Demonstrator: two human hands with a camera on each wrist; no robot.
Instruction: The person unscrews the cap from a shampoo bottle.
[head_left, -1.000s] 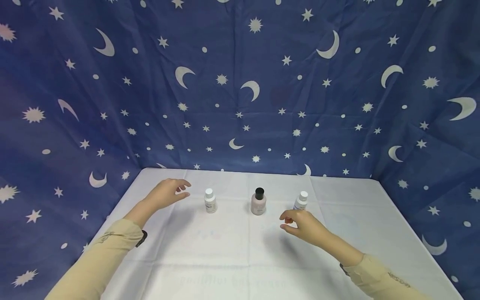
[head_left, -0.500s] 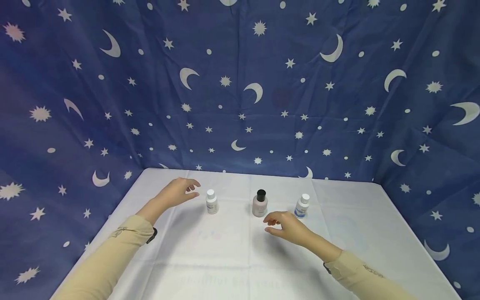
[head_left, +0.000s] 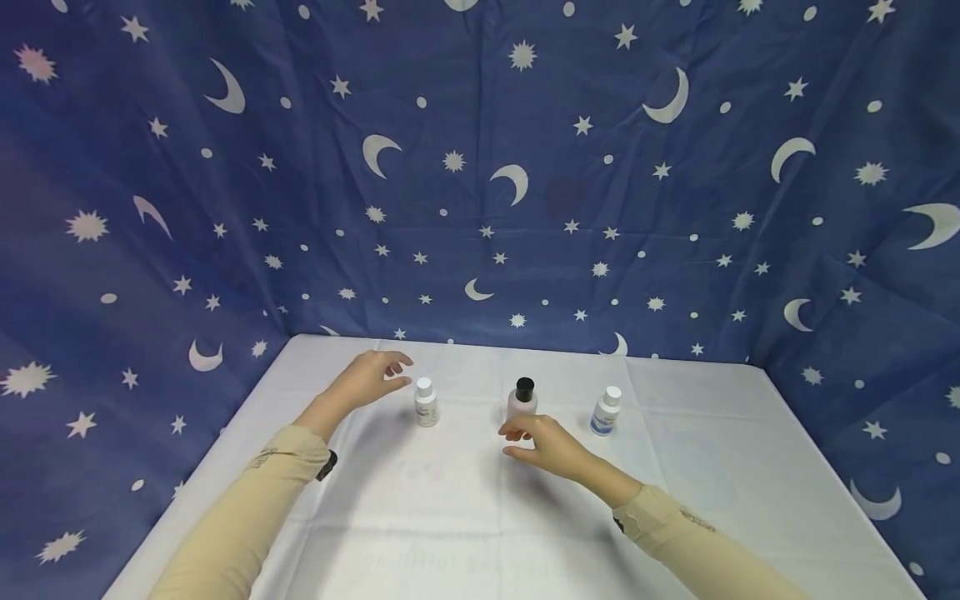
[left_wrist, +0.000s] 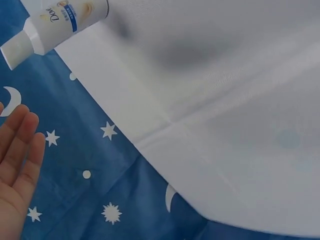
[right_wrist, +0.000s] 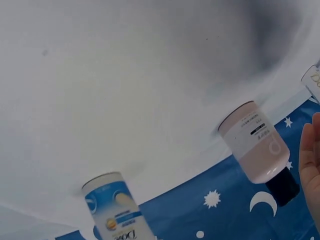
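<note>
Three small bottles stand upright in a row on the white-covered table. At the left is a white Dove bottle (head_left: 426,405) with a white cap. My left hand (head_left: 370,378) hovers just to its left, fingers loosely bent and holding nothing. In the middle stands a pink bottle (head_left: 522,400) with a black cap; my right hand (head_left: 546,445) is in front of it, overlapping its lower part in the head view, with nothing held. The right bottle (head_left: 605,412) is white with a blue label band. In the right wrist view the pink bottle (right_wrist: 257,142) appears apart from the fingers (right_wrist: 307,155).
A white cloth (head_left: 420,517) with fold creases covers the table. Behind and at both sides hangs a blue curtain (head_left: 480,167) printed with moons and stars. The table's back edge lies a little beyond the bottles.
My right hand has moved left, from in front of the blue-banded bottle to in front of the pink one. My left hand has shifted right, closer to the left bottle. The bottles stay standing.
</note>
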